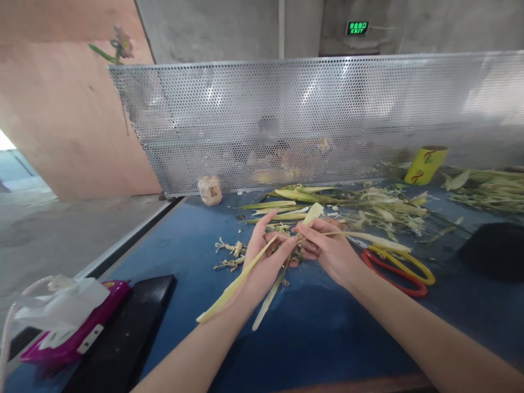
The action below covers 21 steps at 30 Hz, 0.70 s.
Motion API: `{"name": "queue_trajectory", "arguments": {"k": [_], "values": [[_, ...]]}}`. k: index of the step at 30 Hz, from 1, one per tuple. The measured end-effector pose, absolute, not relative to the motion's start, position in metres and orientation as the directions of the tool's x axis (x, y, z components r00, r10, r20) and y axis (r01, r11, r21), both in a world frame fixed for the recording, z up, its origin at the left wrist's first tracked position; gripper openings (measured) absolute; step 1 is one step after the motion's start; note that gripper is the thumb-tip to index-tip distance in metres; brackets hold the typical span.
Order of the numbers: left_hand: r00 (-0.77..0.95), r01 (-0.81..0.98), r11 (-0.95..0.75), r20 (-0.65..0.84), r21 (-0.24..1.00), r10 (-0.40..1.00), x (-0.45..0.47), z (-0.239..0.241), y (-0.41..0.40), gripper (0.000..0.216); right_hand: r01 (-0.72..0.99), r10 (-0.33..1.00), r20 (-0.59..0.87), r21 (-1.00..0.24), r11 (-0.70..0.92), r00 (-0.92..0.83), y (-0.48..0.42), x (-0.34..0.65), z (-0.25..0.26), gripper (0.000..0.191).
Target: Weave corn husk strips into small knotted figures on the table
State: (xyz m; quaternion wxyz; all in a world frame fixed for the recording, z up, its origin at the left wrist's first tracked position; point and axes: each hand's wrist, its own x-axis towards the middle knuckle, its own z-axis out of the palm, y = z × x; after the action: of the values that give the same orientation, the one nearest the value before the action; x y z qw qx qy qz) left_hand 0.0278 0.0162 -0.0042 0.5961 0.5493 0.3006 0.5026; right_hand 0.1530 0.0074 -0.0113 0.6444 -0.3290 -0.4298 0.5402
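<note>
Both my hands meet over the blue table (pixel 196 234), working pale yellow-green palm leaf strips (pixel 233 288). My left hand (pixel 266 256) lies palm up with its fingers curled round the strips, whose long ends trail down toward me. My right hand (pixel 327 248) pinches the same strips where they cross, next to a small woven knot that is partly hidden by the fingers. A broader leaf tip (pixel 313 213) sticks up behind the hands.
Red and yellow handled scissors (pixel 399 267) lie just right of my right hand. Small woven leaf figures (pixel 231 254) sit to the left, a leaf pile (pixel 380 204) behind. A yellow roll (pixel 426 164), small jar (pixel 210 190), perforated metal screen (pixel 311 114), pink device (pixel 77 327) and black tray (pixel 126 327) stand around.
</note>
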Motion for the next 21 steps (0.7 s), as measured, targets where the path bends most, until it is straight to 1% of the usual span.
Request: {"name": "queue_trajectory", "arguments": {"k": [2,3,6,8,13,17,21], "values": [[0.281,-0.263,-0.107,0.183,0.959,0.942,0.027,-0.005,0.018,0.061,-0.400,0.978,0.208,-0.897,0.186,-0.010,0.008,0.154,-0.010,0.022],[0.247,-0.260,-0.120,0.186,0.958,0.951,0.026,-0.005,0.019,0.061,-0.399,0.976,0.218,-0.896,0.195,-0.012,0.008,0.155,-0.010,0.021],[0.157,-0.248,-0.197,0.240,0.949,0.958,0.026,-0.006,0.023,0.064,-0.398,0.967,0.253,-0.885,0.241,0.024,0.008,0.156,-0.010,0.020],[0.135,-0.256,-0.234,0.274,0.938,0.952,0.025,-0.007,0.025,0.065,-0.373,0.967,0.252,-0.894,0.247,0.036,0.009,0.155,-0.012,0.018],[0.124,-0.275,-0.240,0.281,0.931,0.951,0.025,-0.008,0.028,0.063,-0.236,0.987,0.160,-0.960,0.149,-0.029,0.012,0.153,-0.021,0.024],[0.097,-0.285,-0.222,0.259,0.932,0.961,0.023,-0.009,0.030,0.059,-0.214,0.987,0.150,-0.968,0.134,-0.060,0.012,0.154,-0.020,0.026],[0.115,-0.306,-0.218,0.263,0.927,0.958,0.022,-0.008,0.030,0.059,-0.230,0.991,0.028,-0.973,-0.003,-0.129,0.010,0.154,-0.017,0.025]]}}
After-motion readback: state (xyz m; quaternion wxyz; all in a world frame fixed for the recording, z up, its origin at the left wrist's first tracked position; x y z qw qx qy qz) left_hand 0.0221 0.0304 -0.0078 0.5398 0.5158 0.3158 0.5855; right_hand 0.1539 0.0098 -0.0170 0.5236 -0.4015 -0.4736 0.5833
